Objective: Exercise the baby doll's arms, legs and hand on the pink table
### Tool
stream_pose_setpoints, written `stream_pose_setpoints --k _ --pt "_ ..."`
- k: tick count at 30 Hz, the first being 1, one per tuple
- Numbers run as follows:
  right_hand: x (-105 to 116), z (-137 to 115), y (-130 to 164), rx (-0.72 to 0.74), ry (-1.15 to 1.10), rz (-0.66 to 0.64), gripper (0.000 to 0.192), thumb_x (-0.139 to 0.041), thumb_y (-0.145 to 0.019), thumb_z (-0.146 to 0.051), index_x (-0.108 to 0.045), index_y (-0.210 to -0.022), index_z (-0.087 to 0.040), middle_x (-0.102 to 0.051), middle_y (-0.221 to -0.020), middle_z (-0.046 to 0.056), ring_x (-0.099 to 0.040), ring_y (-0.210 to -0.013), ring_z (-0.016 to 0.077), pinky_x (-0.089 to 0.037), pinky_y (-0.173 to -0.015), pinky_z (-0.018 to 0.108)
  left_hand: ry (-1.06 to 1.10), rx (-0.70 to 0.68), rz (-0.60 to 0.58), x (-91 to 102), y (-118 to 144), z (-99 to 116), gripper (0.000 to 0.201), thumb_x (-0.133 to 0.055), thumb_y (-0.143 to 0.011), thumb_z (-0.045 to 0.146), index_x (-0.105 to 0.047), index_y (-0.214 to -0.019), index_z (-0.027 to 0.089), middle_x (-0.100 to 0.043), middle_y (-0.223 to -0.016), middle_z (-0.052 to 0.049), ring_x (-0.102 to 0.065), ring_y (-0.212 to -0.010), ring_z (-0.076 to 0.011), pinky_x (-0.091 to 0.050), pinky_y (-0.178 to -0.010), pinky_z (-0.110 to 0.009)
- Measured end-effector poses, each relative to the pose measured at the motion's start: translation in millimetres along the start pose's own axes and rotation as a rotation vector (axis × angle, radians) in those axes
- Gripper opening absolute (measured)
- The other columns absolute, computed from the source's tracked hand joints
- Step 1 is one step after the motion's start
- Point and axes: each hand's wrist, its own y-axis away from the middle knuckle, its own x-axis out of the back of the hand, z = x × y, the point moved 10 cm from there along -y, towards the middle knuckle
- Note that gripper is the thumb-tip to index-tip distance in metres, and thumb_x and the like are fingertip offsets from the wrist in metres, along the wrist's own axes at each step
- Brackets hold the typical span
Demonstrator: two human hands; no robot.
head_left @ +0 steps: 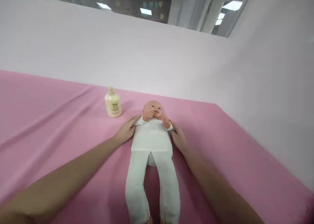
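Nearest the camera, two bare forearms run up from the lower corners and converge on a baby doll (151,142) lying on its back on a pink sheet (49,119). The doll wears a white suit; its legs point toward the camera and its head points away.

The left hand (127,129) rests palm down against the doll's shoulder and upper side. Its fingers (133,120) are extended and loosely spread, their tips touching the white fabric at the shoulder; they are not clenched and do not close round anything.

The right hand (178,137) lies against the opposite side of the doll's torso, just beside the sleeve cuff. Its fingers are laid flat along the cloth; whether they pinch the fabric cannot be told, as the doll's arm appears to cover the tips.

Between the two sets of fingertips, the doll's own hands are raised to its mouth.

Beyond the left fingers, and apart from them, a cream bottle (113,103) stands upright on the sheet, near the doll's head.

Farthest off, a pale wall (157,54) rises behind the sheet.
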Motion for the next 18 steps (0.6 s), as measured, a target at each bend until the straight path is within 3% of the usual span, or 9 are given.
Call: stream_pose_setpoints --k 7,15,18 --pt "3.9 -3.7 3.5 -0.006 -0.033 0.034 0.051 -0.050 -0.080 -0.020 -0.056 -0.130 -0.029 -0.059 -0.135 0.001 -0.052 -0.126 0.0215 -0.036 -0.112 0.043 0.015 0.035 0.048 4.3 0.2 -2.5 0.057 -0.041 -0.081 0.012 -0.045 -0.137 0.019 -0.051 -0.138 -0.010 -0.045 -0.130 -0.0250 -0.039 -0.111 -0.046" --pt "7.2 -10.3 5.7 -0.027 -0.070 0.075 0.037 -0.048 -0.082 -0.026 -0.063 -0.116 -0.024 -0.070 -0.112 0.003 -0.059 -0.113 0.0230 -0.046 -0.100 0.039 0.124 0.160 0.086 1.9 6.4 -22.6 0.068 -0.046 -0.082 0.017 -0.028 -0.147 0.023 -0.041 -0.145 -0.012 -0.040 -0.134 -0.0276 -0.048 -0.102 -0.046" --pt "11.3 -8.2 6.9 -0.054 -0.062 0.112 0.034 -0.049 -0.083 -0.028 -0.063 -0.114 -0.024 -0.070 -0.113 0.004 -0.060 -0.112 0.0232 -0.046 -0.098 0.039 0.168 0.160 0.092 1.2 7.7 -23.7 0.069 -0.046 -0.083 0.019 -0.023 -0.148 0.024 -0.039 -0.146 -0.014 -0.040 -0.135 -0.0274 -0.049 -0.100 -0.045"
